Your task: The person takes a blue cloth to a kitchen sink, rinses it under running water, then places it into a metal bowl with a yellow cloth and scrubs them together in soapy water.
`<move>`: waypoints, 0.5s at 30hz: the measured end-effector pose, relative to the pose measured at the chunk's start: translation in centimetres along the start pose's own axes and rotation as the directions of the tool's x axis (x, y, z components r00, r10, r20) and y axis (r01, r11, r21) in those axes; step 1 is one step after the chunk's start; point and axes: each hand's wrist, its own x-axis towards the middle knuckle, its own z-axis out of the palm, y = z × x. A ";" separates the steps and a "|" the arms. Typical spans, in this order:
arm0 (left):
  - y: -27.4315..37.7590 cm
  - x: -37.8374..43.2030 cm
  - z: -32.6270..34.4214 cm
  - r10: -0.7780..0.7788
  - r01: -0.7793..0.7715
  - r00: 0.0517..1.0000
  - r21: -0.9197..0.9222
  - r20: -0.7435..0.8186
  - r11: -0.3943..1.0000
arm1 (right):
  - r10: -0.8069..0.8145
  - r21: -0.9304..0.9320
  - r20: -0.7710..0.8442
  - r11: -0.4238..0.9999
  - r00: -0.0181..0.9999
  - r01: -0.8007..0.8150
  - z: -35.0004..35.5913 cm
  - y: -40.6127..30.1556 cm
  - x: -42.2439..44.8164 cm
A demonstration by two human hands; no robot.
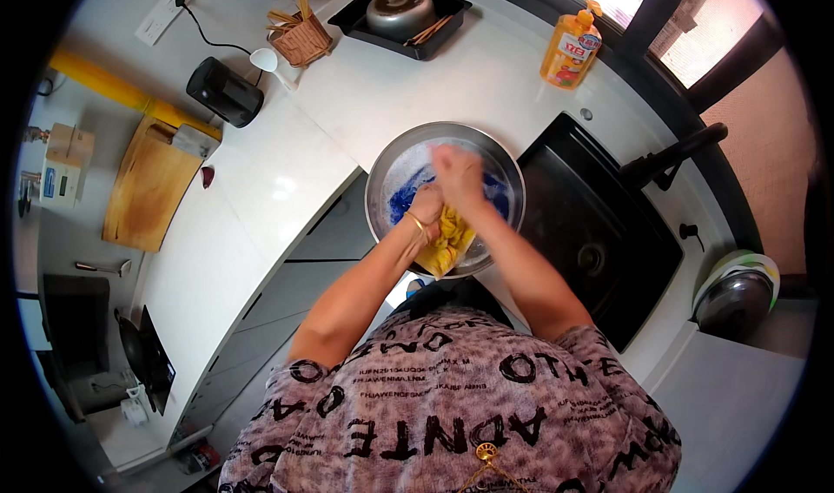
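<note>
A round metal basin (376,232) stands before me at the counter's inner corner, beside the sink, with sudsy water in it. Blue cloth (405,196) lies in the suds. Bunched yellow cloth (453,229) hangs below my hands, and its lower end lies over the basin's near wall. My left hand (427,206), a gold bangle at its wrist, grips this yellow cloth. Right against it, over the basin, my right hand (460,175) is curled and blurred by motion. Whether cloth is inside its fingers is hidden.
To the right is a black sink (560,213) with a black faucet (674,156). An orange pump bottle (571,50) stands behind it. Along the back are a black tray (427,48) with an upturned pot (400,12), a wicker holder (301,41) and a black kettle (225,92). A cutting board (150,183) leans left.
</note>
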 end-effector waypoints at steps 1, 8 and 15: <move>1.2 -0.1 0.6 -0.100 0.110 0.993 -0.190 0.060 0.976 | 0.077 -0.125 0.024 0.989 0.997 -0.074 -1.1 1.0 1.0; -1.4 3.8 -4.6 0.269 -0.071 0.913 -0.531 0.306 0.845 | -0.137 0.043 0.028 0.990 0.990 0.136 0.0 -4.8 -1.5; -0.5 1.5 -5.0 0.301 -0.285 0.934 -0.107 0.193 0.952 | -0.261 0.055 0.042 0.964 0.964 0.259 0.1 -5.7 -2.5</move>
